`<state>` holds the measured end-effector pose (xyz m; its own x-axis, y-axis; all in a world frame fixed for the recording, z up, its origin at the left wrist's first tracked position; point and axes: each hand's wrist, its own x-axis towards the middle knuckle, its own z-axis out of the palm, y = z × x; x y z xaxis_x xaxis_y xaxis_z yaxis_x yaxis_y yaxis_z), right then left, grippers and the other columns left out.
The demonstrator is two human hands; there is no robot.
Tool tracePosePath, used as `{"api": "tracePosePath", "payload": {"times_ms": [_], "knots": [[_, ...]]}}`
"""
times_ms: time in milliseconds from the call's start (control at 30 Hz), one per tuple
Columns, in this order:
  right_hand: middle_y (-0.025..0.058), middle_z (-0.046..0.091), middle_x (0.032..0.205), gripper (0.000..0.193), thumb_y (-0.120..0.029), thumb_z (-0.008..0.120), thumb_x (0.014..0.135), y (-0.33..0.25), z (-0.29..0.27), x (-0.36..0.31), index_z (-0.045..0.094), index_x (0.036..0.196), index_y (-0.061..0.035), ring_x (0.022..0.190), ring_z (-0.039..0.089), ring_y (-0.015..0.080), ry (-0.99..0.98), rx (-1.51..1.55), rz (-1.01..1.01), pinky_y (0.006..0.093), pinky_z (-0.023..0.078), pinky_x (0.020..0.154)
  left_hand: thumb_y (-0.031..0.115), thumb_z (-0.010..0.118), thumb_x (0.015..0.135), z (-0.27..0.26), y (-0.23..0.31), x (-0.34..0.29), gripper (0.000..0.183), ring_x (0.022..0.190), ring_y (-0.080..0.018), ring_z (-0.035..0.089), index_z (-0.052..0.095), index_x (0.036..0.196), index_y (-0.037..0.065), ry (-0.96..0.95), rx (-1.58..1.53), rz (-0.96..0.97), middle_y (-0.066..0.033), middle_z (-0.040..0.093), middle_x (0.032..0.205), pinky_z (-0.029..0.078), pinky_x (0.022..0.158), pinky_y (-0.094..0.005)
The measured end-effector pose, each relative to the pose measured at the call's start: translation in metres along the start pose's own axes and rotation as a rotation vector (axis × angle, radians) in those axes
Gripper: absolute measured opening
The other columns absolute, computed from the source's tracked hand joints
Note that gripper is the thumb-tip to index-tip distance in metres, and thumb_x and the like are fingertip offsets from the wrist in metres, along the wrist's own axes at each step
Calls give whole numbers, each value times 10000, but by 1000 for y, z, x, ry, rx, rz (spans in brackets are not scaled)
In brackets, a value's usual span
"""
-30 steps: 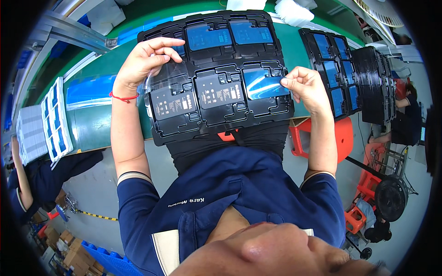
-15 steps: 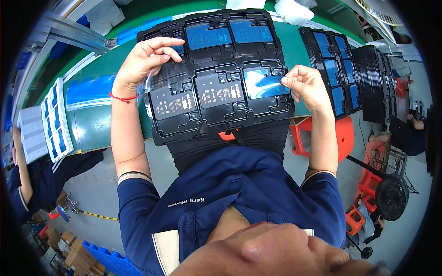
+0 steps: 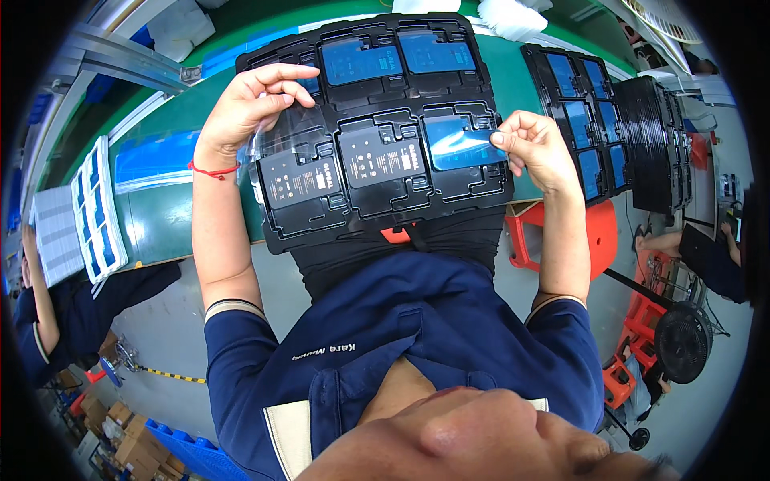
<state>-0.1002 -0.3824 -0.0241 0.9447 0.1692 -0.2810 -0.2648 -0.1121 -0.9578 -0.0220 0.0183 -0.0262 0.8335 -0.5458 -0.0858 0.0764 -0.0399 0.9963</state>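
Note:
A black plastic tray (image 3: 317,218) lies across the bench before me, with flat batteries in two rows of compartments. In the near row, the left battery (image 3: 301,178) and the middle battery (image 3: 380,154) show dark printed faces. Glossy blue film (image 3: 461,143) covers the near right one; my right hand (image 3: 539,151) pinches its right edge between thumb and fingers. My left hand (image 3: 258,108) is over the tray's left side, fingers curled, with crumpled clear film (image 3: 293,132) hanging from it. Blue-covered batteries (image 3: 362,61) fill the far row, its left one partly hidden by my left hand.
A second black tray (image 3: 571,80) with blue-covered batteries is on the right, beside a tall stack of black trays (image 3: 648,144). Blue sheets (image 3: 156,156) and a white tray (image 3: 98,210) lie on the left. A red stool (image 3: 597,240) stands under the bench's right side. Other people work at both sides.
The bright glare on the blue film at the near right has shrunk, so more blue shows. Both hands stay almost in place. A person at the far right has shifted.

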Motion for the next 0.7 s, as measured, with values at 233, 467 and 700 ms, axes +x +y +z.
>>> {"api": "tracePosePath", "payload": {"times_ms": [233,467,700], "knots": [[-4,577,593,142,-91,727,800,-1,1,-1,615,761,-15,422,461,34,5,-9,-11,189,385,377,30,585,865,-1,-2,1,358,467,21,344,575,1221,-11,-8,-9,7,-65,678,883,244,406,-136],[-3,581,600,132,-82,721,803,-3,3,-2,617,757,-16,421,464,35,19,-57,-18,185,380,373,25,578,865,0,-2,1,356,456,22,334,575,1219,-13,0,-2,9,-66,678,883,238,399,-136],[-5,572,587,107,-56,700,808,-5,5,-3,617,757,-11,422,463,32,35,-119,-25,183,373,373,22,571,867,0,-2,1,357,451,21,330,573,1221,-14,0,13,16,-68,678,885,235,395,-137]]}}
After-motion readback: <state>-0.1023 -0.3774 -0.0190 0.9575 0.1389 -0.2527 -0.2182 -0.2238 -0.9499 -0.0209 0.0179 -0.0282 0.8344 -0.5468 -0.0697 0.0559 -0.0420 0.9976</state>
